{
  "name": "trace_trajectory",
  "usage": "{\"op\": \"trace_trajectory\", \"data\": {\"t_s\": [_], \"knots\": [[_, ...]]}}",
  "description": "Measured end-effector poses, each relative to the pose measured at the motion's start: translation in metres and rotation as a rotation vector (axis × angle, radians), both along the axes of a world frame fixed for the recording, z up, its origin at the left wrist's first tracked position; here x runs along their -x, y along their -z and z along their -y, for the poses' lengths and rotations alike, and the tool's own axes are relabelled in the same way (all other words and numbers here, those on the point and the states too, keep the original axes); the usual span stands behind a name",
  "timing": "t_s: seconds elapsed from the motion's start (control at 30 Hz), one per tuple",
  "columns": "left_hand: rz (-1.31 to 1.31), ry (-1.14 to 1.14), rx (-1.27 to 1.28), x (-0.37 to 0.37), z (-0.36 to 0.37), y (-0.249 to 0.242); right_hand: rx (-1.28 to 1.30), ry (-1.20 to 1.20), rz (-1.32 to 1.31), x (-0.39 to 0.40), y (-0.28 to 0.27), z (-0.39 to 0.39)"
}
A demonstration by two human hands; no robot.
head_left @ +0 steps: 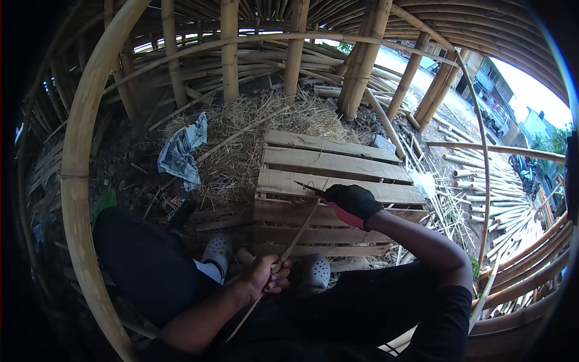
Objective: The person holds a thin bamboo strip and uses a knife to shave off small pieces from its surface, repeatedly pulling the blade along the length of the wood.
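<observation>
A thin bamboo strip [301, 230] slants up from my lap toward the wooden slatted crate. My bare left hand [265, 276] is closed round its middle, and the lower end runs down past my wrist. On my right hand [350, 204] is a black and red glove, with the fingers closed over the crate's front edge. A narrow, dark, pointed blade [307, 187], like a knife's, sticks out to the left of these fingers; its handle is hidden in the glove. The strip's upper end reaches the underside of the gloved hand. Below the blade lies the pale crate top [344, 161].
Straw [241, 151] and a crumpled newspaper sheet [183, 149] lie behind and left of the crate. A thick curved bamboo pole [75, 181] rises close on my left. Upright posts [230, 54] stand ahead, and cut bamboo poles [506, 208] cover the ground at right.
</observation>
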State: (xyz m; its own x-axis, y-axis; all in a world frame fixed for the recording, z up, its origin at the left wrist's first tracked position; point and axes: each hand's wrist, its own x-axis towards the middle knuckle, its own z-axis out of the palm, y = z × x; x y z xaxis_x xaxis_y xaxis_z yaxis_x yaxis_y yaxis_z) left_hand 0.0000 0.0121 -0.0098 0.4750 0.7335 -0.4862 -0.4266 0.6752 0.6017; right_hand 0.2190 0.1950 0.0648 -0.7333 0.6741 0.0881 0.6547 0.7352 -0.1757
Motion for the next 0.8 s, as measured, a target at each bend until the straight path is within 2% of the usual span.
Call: {"op": "trace_trajectory", "data": {"t_s": [0.03, 0.1, 0.13, 0.2, 0.27, 0.4, 0.53, 0.7, 0.8], "knots": [[0.004, 0.012, -0.003, 0.0, 0.001, -0.001, 0.001, 0.002, -0.002, -0.001, -0.001, -0.002], [0.012, 0.01, 0.002, -0.001, 0.002, -0.002, 0.374, 0.23, -0.094, -0.001, -0.007, -0.012], [0.021, 0.006, 0.006, -0.001, 0.002, -0.002, 0.374, 0.23, -0.092, -0.001, -0.011, -0.016], [0.026, -0.006, 0.013, -0.002, 0.002, -0.003, 0.789, 0.523, -0.192, -0.002, -0.017, -0.02], [0.031, -0.018, 0.02, -0.003, 0.002, -0.001, 0.726, 0.517, -0.154, -0.006, -0.002, -0.035], [0.014, -0.017, 0.011, -0.003, 0.002, 0.003, 0.568, 0.506, -0.093, -0.002, -0.005, -0.031], [-0.066, -0.053, 0.002, -0.006, 0.004, -0.001, 0.55, 0.446, -0.094, -0.005, -0.003, -0.032], [-0.112, -0.068, -0.007, -0.009, 0.005, -0.003, 0.701, 0.551, -0.095, -0.002, -0.007, -0.024], [-0.103, -0.069, -0.002, -0.008, 0.004, -0.002, 0.61, 0.447, -0.04, 0.0, -0.005, -0.017]]}}
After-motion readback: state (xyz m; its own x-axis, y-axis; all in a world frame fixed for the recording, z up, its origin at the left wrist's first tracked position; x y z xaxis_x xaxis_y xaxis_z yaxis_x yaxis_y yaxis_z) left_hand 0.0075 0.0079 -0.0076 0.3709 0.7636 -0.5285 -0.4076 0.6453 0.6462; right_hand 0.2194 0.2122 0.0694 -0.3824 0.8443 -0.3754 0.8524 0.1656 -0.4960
